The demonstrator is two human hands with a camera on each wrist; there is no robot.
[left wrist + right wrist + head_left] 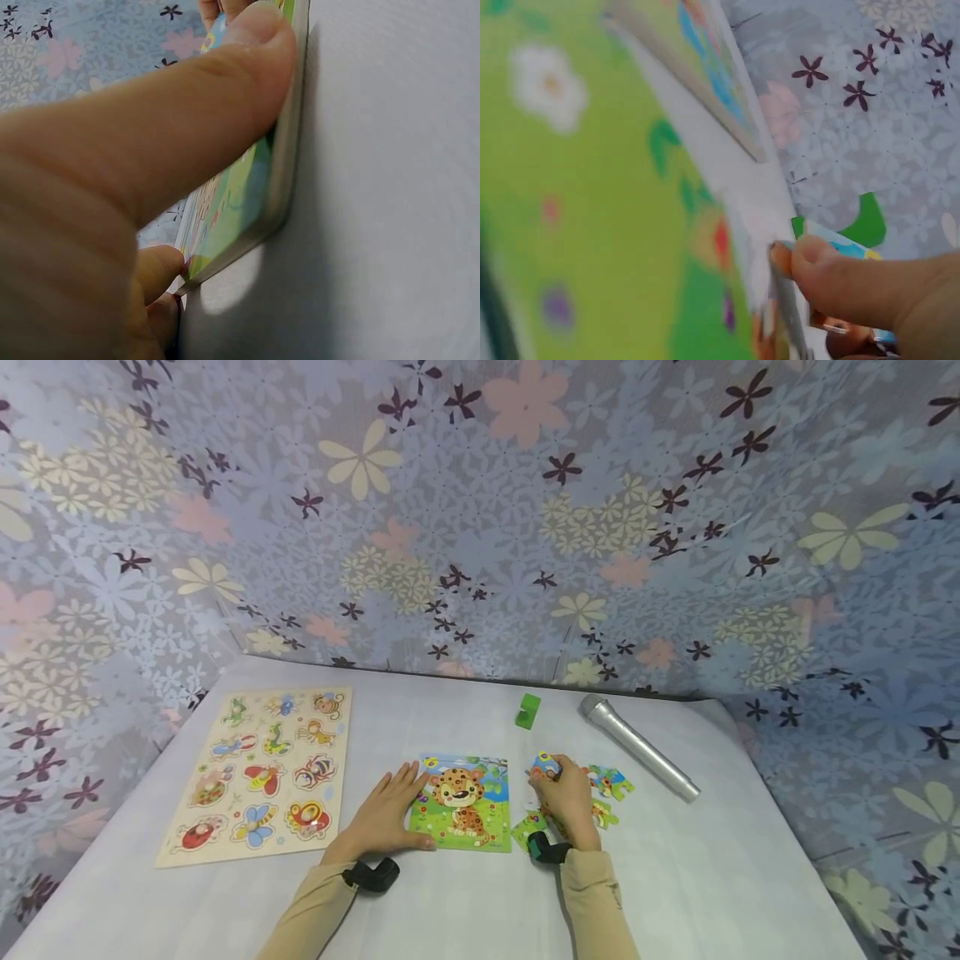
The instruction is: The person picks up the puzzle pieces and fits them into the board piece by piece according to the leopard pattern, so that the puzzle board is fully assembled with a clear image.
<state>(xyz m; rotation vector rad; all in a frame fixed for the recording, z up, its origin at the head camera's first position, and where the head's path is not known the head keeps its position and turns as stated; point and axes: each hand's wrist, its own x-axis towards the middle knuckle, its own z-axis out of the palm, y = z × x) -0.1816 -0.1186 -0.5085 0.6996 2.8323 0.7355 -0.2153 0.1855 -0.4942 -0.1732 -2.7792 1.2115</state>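
A square leopard puzzle board lies flat in the middle of the table. My left hand rests along its left side, fingers stretched out, with the thumb across the near edge in the left wrist view. Just right of the board, my right hand pinches a puzzle piece printed in blue and yellow. Its thumb and fingertip hold the piece by its edge in the right wrist view. Loose puzzle pieces lie around and partly under that hand; one green piece looms large and blurred there.
On the left lies a wooden peg board with insect pictures. Behind the loose pieces is a small green block. A silver microphone lies slanted at the right. Flowered cloth hangs behind the white table.
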